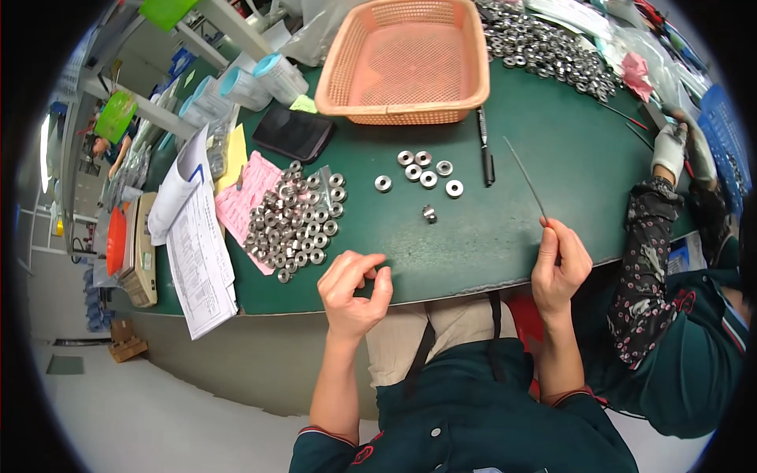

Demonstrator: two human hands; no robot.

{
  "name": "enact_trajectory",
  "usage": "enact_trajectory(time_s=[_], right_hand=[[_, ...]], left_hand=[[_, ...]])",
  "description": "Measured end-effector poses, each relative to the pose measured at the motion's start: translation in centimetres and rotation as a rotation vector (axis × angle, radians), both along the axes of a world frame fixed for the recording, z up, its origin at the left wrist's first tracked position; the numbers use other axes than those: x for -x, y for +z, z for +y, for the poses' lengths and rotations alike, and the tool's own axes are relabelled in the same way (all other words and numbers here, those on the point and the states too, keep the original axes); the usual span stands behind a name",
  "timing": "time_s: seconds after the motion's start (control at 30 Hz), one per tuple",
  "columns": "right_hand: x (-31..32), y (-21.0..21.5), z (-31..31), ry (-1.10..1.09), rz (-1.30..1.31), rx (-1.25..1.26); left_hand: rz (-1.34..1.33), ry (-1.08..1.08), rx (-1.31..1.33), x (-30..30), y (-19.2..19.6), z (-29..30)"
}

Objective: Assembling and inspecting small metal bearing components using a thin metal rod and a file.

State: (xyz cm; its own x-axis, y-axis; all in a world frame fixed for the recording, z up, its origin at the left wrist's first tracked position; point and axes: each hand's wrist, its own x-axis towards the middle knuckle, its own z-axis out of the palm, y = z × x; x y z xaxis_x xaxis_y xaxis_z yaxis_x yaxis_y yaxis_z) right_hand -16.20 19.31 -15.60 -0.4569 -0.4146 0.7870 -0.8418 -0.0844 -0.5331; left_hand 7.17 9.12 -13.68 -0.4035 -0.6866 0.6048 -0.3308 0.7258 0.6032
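My left hand [354, 287] hovers at the near edge of the green table [544, 150], fingers curled and pinched; whether a small part sits between them I cannot tell. My right hand [558, 265] grips a thin metal file [526, 183] that points up and away over the table. A heap of silver metal rings [296, 221] lies just beyond my left hand. A few separate rings [421, 171] lie in a loose group further out, and one single ring [429, 213] lies nearer, between the two hands.
An orange plastic basket [404, 61] stands at the far side, a black pen [486, 147] beside it. More rings [544, 46] pile up at the far right. Papers [197, 236], a pink sheet and a black phone [294, 132] lie left. A gloved co-worker [670, 150] sits to the right.
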Motion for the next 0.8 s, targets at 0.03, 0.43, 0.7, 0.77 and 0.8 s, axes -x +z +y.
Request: enact_trajectory(time_s=[0.03, 0.43, 0.7, 0.77, 0.8], right_hand=[[0.1, 0.0, 0.1, -0.003, -0.001, 0.003], [0.3, 0.8, 0.5, -0.036, -0.024, -0.033], [0.7, 0.2, 0.3, -0.023, 0.04, 0.002], [0.8, 0.2, 0.2, -0.005, 0.039, 0.027], [0.9, 0.3, 0.0, 0.008, 0.044, 0.059]], left_hand=[[0.007, 0.0, 0.002, 0.0, 0.0, 0.0], [-0.027, 0.017, 0.002, 0.5, 0.1, 0.7], [-0.076, 0.037, -0.027, 2.5, 0.8, 0.8], [-0.134, 0.03, -0.036, 4.5, 1.7, 0.8], [-0.147, 0.023, -0.036, 5.5, 2.0, 0.7]])
